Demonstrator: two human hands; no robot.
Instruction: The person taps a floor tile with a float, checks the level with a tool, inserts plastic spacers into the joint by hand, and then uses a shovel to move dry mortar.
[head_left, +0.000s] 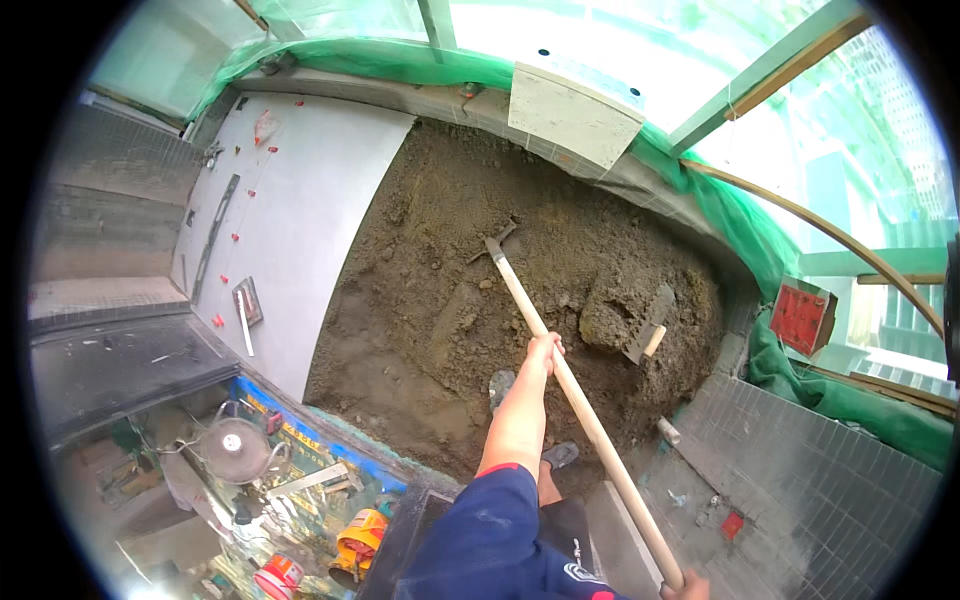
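My left hand [545, 350] is closed around the middle of a long wooden handle. It belongs to a rake [585, 410], whose narrow metal head rests in damp grey-brown mortar [420, 250]. Near the lower edge my right hand [688, 588], partly cut off, grips the handle's other end. A notched trowel [640, 343] with a wooden grip lies on a lump of mortar to the right of the rake. My shoes show in the mortar below my left hand.
Large pale tiles [320, 170] with red levelling pieces border the mortar at left, carrying a long metal bar [214, 240] and a float [247, 302]. A low wall with green netting [380, 65] curves behind. An orange bucket [358, 545] and tools stand lower left; a red box [800, 316] sits right.
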